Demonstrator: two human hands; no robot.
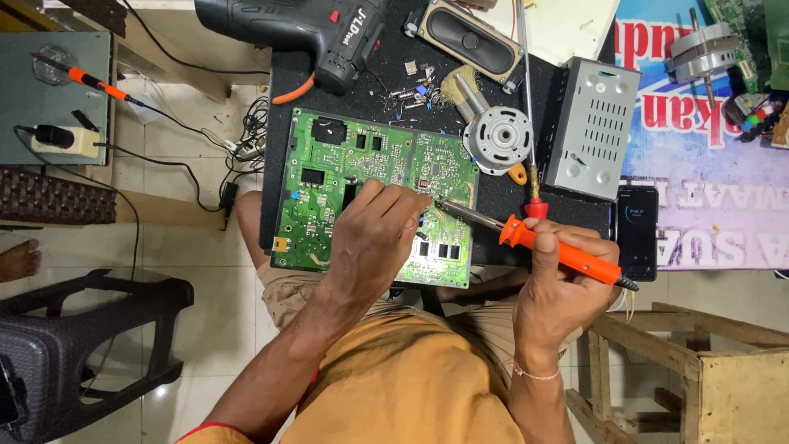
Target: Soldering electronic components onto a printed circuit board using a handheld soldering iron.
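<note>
A green circuit board [345, 164] lies on the black mat [509, 197] in front of me. My left hand [374, 238] rests on the board's near right part, fingers curled and pressing down near the middle; I cannot see anything held in it. My right hand [563, 284] grips the orange handle of a soldering iron [546, 247]. Its metal tip points left and reaches the board right beside my left fingertips.
A black power drill [304, 33] lies at the far edge, a speaker [468, 37] and a small motor [497, 140] beside it. A grey metal box [592, 127] and a phone [637, 230] sit right. A wooden crate [699, 370] stands lower right, a dark stool [74, 329] left.
</note>
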